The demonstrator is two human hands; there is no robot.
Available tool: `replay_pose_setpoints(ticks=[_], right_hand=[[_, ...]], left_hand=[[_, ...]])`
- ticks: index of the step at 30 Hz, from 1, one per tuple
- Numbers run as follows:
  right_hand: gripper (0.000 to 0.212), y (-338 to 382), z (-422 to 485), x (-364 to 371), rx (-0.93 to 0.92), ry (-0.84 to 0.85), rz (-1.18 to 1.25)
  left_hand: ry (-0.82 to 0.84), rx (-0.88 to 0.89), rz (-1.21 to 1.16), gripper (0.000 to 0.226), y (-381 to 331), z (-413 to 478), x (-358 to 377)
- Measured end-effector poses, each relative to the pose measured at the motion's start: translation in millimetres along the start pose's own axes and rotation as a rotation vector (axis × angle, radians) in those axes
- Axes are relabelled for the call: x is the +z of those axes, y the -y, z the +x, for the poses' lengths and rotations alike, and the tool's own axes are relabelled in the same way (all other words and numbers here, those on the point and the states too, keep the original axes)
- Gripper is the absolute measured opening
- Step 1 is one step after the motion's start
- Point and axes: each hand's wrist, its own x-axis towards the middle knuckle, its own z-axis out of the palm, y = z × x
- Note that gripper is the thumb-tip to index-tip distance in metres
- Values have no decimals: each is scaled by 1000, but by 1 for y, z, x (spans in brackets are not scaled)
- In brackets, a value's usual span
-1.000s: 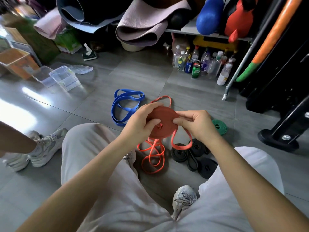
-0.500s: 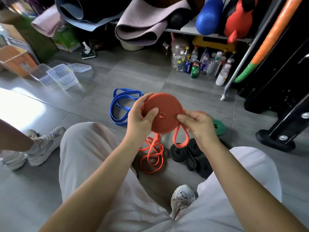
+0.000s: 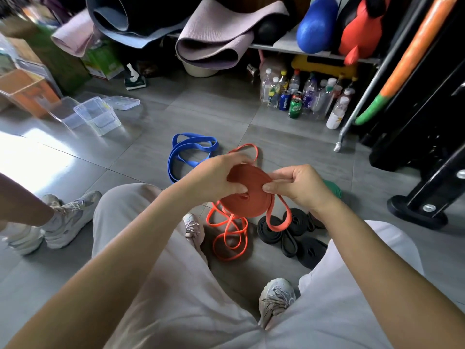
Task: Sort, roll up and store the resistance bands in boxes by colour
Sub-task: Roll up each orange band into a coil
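I hold a flat coil of orange resistance band (image 3: 247, 195) above the floor between both hands. My left hand (image 3: 216, 176) grips the coil's left side, thumb on its face. My right hand (image 3: 299, 186) pinches the band's free end against the coil's right edge, and a short loop hangs below it. A thin loose orange band (image 3: 230, 235) lies tangled on the floor beneath. A blue band (image 3: 187, 153) lies loose beyond my left hand. Rolled black bands (image 3: 292, 230) sit at the right, and a rolled green band (image 3: 333, 188) peeks out behind my right wrist.
Clear plastic boxes (image 3: 97, 117) and a lid (image 3: 123, 102) stand on the floor at far left. Bottles and cans (image 3: 302, 96) cluster at the back under a shelf with rolled mats. A black rack base (image 3: 417, 210) is at right. Another person's shoes (image 3: 63, 217) are at left.
The coil tipped up to face me half a second ago and has tilted flatter again. My right hand moved up from the lower edge to pinch at the coil's right rim.
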Motion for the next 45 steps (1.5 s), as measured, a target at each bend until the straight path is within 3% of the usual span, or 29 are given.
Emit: replay_pose_setpoints(ticks=[2, 5, 19, 23, 26, 29, 34, 38, 42, 45], right_hand=[[30, 4, 2, 0, 5, 22, -57], [28, 6, 2, -3, -3, -5, -42], [35, -1, 1, -10, -35, -204, 47], [32, 2, 1, -5, -45, -279, 129], [30, 10, 5, -9, -68, -363, 23], [26, 17, 13, -27, -76, -377, -219], [22, 23, 38, -62, -3, -281, -367], [33, 27, 78, -92, 11, -280, -569], [16, 7, 116, -116, 64, -300, -623], [19, -31, 140, -124, 144, -301, -585]], left_hand=[[88, 70, 133, 66, -3, 2, 2], [55, 100, 107, 64, 1, 3, 3], [-354, -46, -576, 49, 9, -1, 16], [-419, -62, -696, 47, 4, 2, 21], [-433, -104, -800, 46, -2, 10, 24], [-424, -102, -825, 45, -8, 24, 26], [-392, -90, -793, 47, -21, 63, 30], [-374, -113, -734, 52, -26, 109, 26], [-334, -192, -676, 47, -17, 162, 43], [-308, -223, -657, 40, 0, 196, 78]])
